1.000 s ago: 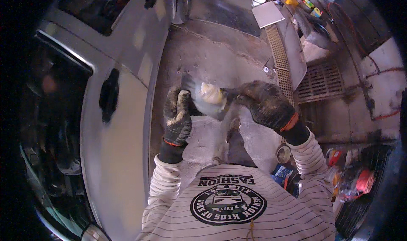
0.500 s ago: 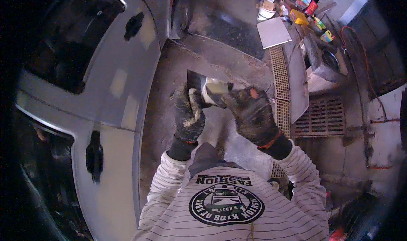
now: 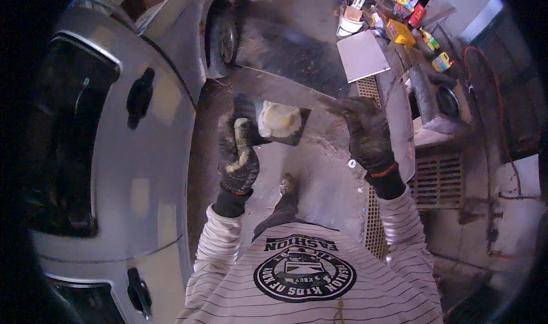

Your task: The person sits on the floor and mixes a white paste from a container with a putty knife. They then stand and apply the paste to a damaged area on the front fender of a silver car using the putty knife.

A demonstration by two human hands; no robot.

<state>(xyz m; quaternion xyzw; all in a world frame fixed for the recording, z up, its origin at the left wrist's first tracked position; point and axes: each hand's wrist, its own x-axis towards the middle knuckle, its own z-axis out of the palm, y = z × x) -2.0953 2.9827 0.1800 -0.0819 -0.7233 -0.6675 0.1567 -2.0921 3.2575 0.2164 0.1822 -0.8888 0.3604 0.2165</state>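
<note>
My left hand [image 3: 238,156], in a dirty black glove, grips a dark flat plate [image 3: 297,134] by its left side. A mound of pale yellow-white paste [image 3: 279,120] lies on the plate's top. To the right, my gloved right hand [image 3: 370,136] is held apart from the plate, its fingers drawn together and pointing left toward it. Whatever is pinched there is too dark against the floor to make out. On my left stands a grey car [image 3: 123,164] with paler patches on its panels and dark door handles.
Along the right runs a yellowish floor grating [image 3: 374,221], with a dark metal grate [image 3: 436,178] beyond it. A white board [image 3: 363,56] lies near heaped bottles and boxes. A box-shaped unit with a round opening [image 3: 439,98] stands at right. A car wheel [image 3: 222,36] is ahead.
My right hand has moved right, away from the plate and paste. The plate has shifted slightly left and shows more of its top. My view has turned, and a shoe now shows below.
</note>
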